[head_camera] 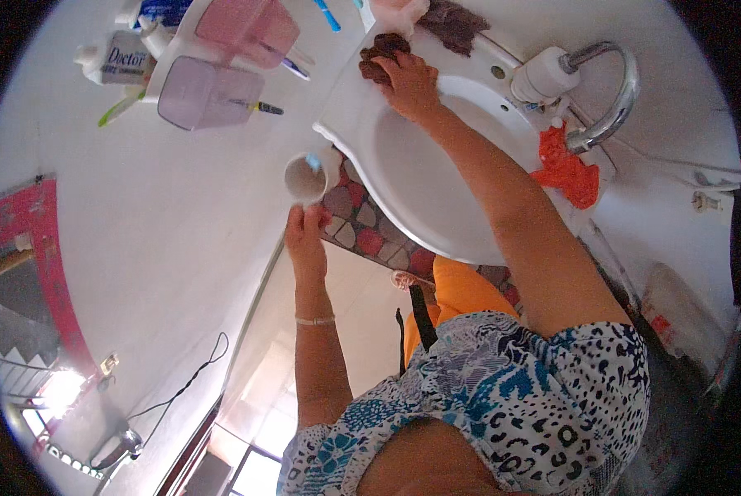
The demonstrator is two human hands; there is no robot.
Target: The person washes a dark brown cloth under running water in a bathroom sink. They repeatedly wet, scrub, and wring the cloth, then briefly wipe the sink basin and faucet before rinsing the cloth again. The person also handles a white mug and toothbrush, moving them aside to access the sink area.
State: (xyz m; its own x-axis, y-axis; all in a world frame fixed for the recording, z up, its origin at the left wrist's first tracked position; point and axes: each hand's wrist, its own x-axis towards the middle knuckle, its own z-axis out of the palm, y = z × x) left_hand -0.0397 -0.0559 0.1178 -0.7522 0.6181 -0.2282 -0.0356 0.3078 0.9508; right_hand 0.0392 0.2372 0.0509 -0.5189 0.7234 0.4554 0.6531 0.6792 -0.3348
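My left hand (306,232) grips a white mug-like cup (332,170) beside the washbasin's left edge. The cup's mouth faces up towards me, and a small pale blue patch shows inside it. My right hand (412,87) presses a dark brown wad of cloth or scrubber (380,59) against the flat corner of the white washbasin (432,186). My right forearm crosses over the bowl. A second brown cloth (454,26) lies on the basin's back ledge. Near the chrome tap spout (625,93), an orange-red mesh or cloth (566,167) rests on the rim.
A wall holder with pink (246,28) and lilac cups (206,93) carries toothbrushes, a tube and a bottle (122,59). A pink-framed mirror (66,260) hangs at left. Patterned floor mat (370,239) lies below the basin. A twisted black wire (184,387) hangs at lower left.
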